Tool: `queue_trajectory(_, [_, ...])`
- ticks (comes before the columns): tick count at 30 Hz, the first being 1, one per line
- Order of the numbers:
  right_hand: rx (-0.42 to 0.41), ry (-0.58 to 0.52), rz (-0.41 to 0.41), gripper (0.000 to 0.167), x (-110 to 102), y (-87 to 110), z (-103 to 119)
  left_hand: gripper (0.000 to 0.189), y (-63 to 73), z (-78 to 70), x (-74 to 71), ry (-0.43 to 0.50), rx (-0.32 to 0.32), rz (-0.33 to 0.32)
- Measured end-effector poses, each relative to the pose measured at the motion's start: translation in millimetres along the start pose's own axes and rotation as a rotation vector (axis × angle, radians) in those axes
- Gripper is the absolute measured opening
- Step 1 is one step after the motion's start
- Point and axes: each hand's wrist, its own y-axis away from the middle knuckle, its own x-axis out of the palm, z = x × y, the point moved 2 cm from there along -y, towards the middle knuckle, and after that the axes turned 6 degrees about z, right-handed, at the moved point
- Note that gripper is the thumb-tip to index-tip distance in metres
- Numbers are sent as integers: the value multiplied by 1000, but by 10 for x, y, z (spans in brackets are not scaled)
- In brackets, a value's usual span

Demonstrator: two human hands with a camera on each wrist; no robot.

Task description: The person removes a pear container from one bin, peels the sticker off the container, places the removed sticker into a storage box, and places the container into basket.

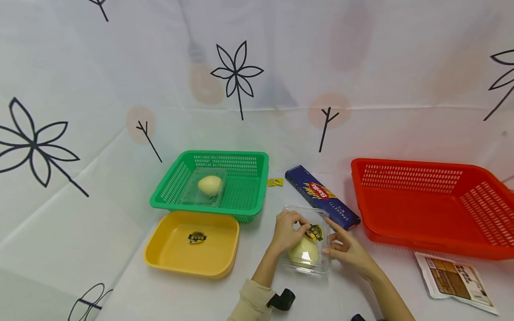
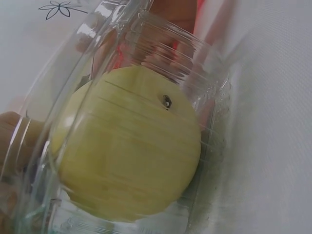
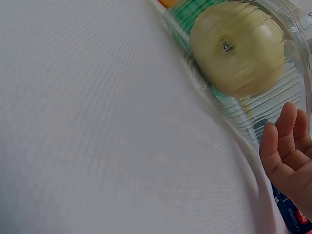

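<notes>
A clear plastic clamshell box (image 1: 307, 267) with a pale yellow-green, pear-like fruit (image 1: 304, 252) inside sits in front of me. A black and yellow sticker (image 1: 315, 232) lies on its lid. My left hand (image 1: 288, 229) reaches over the lid from the left, its thumb and index finger pinching at the sticker's near-left edge. From the other side, my right hand (image 1: 349, 249) grips the box's right edge between index finger and thumb. In the right wrist view, its other fingers (image 3: 287, 141) curl loosely beside the ribbed plastic. The fruit (image 2: 131, 146) fills the left wrist view.
A green basket (image 1: 245, 207) holds another boxed fruit (image 1: 209, 185). Before it stands a yellow tub (image 1: 172, 254) with a similar sticker (image 1: 197, 237). A blue spaghetti box (image 1: 317, 191) lies behind my hands, near a small yellow packet (image 1: 275, 182). Rightward are a red basket (image 1: 417, 223) and a brown-white pouch (image 1: 455, 281).
</notes>
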Motion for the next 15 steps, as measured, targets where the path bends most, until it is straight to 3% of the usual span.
queue_trajectory(8, [31,4,-15,80,-12,0,-16,4,3,26,-8,62,8,2])
queue_trajectory(15, [-12,-2,10,79,-4,-3,-11,5,7,49,-5,110,-2,21])
